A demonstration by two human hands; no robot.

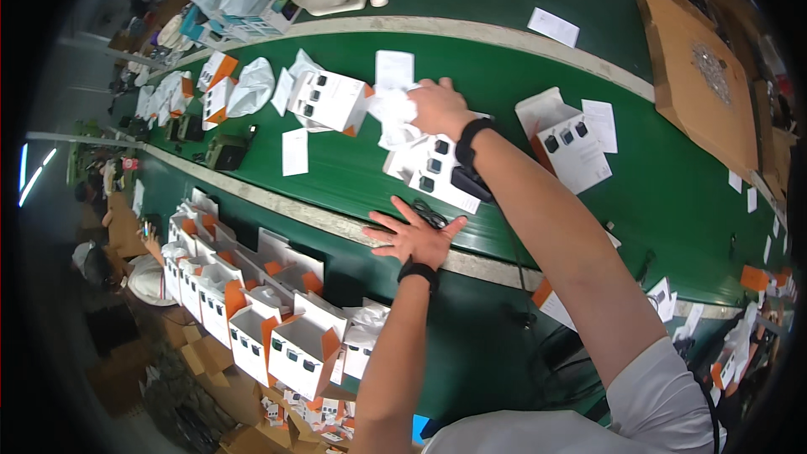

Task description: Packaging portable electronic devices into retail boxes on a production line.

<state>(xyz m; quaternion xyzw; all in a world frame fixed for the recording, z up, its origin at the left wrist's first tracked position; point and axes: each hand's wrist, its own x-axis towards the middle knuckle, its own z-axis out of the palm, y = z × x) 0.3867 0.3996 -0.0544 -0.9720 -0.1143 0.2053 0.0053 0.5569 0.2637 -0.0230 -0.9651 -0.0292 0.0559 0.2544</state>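
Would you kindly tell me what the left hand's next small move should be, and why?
Probably curl the left hand around the coiled black cable: its fingers are spread right beside the coil, while the right hand is at the crumpled white wrapping.

Crumpled white wrapping (392, 109) lies in the upper centre of the frame. Just below and to its right, 1 white box (440, 175) lies aslant, 3 dark devices pictured on it. Nearer mid-frame, 1 black cable (429, 215) lies coiled.

A green conveyor belt (479, 67) strewn with white boxes (435, 170) shows a factory workshop.
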